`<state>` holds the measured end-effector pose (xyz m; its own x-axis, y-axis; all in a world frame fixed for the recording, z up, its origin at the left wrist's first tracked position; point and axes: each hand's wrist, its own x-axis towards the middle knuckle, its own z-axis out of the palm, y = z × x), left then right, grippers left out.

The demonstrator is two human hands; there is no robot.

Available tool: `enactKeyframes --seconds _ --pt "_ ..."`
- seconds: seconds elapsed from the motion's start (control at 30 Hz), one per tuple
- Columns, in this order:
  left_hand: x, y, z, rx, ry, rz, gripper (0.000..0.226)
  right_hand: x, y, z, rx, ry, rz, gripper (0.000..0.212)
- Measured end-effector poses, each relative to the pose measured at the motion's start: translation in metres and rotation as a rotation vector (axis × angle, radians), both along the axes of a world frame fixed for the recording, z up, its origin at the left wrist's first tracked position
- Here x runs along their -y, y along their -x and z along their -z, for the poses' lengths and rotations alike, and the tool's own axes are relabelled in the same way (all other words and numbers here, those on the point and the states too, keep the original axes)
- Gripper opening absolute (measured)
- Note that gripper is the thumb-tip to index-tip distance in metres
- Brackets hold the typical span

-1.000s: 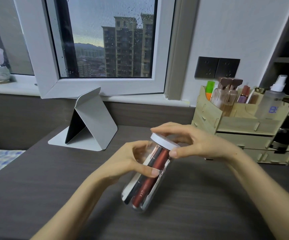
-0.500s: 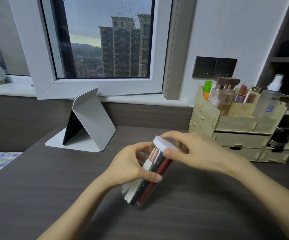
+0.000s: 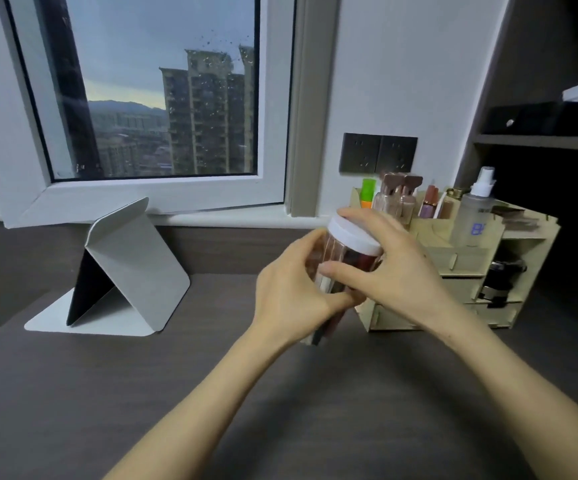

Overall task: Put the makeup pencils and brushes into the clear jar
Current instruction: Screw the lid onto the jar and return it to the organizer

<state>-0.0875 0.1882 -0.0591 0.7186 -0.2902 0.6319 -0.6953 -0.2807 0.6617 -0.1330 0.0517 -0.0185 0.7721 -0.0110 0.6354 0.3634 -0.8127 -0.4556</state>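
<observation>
We're gripping the clear plastic jar (image 3: 341, 271) in both hands (image 3: 292, 292) (image 3: 393, 271), white screw lid (image 3: 353, 233) on, so we're easing it upright onto the dark bench (image 3: 142, 393).

Legible markings were limited to one item: the frosted clear plastic spray bottle with a white pump top (image 3: 475, 216), standing in the pale plywood desk organiser (image 3: 433, 244), carried blue print on its front. The characters were blocky and resembled "B" shapes, but they were too blurred to read with confidence. No text, brand or number could be made out on the white screw lid (image 3: 353, 235) of the clear plastic jar (image 3: 336, 271), on the folded grey tablet cover (image 3: 125, 268), or on the dark wall sockets (image 3: 377, 154).
</observation>
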Motion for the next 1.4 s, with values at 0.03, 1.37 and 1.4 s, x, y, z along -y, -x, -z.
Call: enactKeyframes --seconds 0.03,1.37,1.4 --pt "0.012 -0.003 -0.008 0.002 0.014 0.047 0.078 0.008 0.0 -0.006 0.037 -0.019 0.029 0.06" --pt "0.197 -0.106 -0.028 0.076 -0.578 -0.012 0.047 0.193 -0.108 -0.038 -0.16 0.193 0.481 0.069" --pt "0.195 -0.105 -0.029 0.065 -0.562 -0.004 0.046 0.191 -0.106 -0.036 -0.166 0.181 0.492 0.068"
